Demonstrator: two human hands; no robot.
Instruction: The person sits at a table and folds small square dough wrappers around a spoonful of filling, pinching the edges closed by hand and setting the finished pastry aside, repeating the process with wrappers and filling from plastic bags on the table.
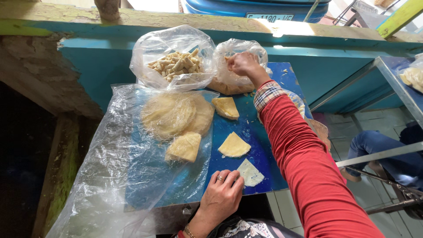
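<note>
My right hand [243,64] reaches into a clear plastic bag of brownish filling [229,83] at the back of the blue table [264,150]; its fingers are pinched inside the bag, and what they hold is hidden. My left hand [221,191], with a ring on one finger, rests at the table's front edge, fingertips touching a pale wedge of dough wrapper [250,172]. Two more wedges lie on the table, a yellowish one [233,146] in the middle and another [226,107] farther back.
A second clear bag [174,66] holds several small rolled pieces. Round wrapper sheets [176,115] and a folded stack [185,147] lie under a large plastic sheet [114,176]. A seated person's jeans-clad leg [379,147] and a metal frame [396,88] are on the right.
</note>
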